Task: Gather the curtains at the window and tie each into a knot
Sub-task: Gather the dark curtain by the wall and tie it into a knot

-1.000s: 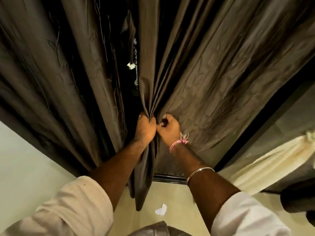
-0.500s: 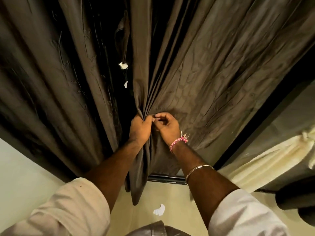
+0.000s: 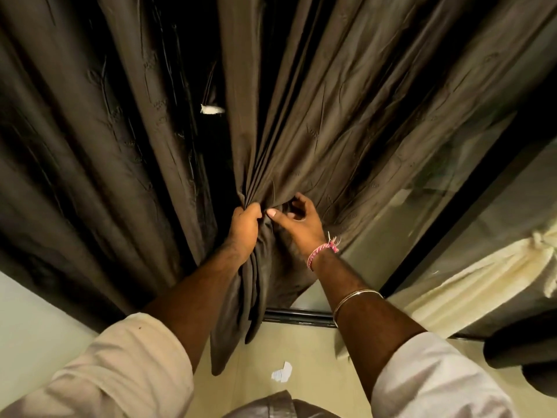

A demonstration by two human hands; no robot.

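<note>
Two hands meet on the dark brown pleated fabric curtain hanging at the window. The left hand has its grip closed round the gathered folds. Touching it, the right hand curls its fingers into the next pleats, thumb extended.

Dim, warm indoor light; we read it as coming from behind and above the camera, since the forearms and sleeves are brightest. Deep black shadow sits in the folds of the brown curtain. Glass at right carries faint, hazy reflections. Wide-angle bending bows the edges. Fine detail is soft and smeared throughout.
</note>
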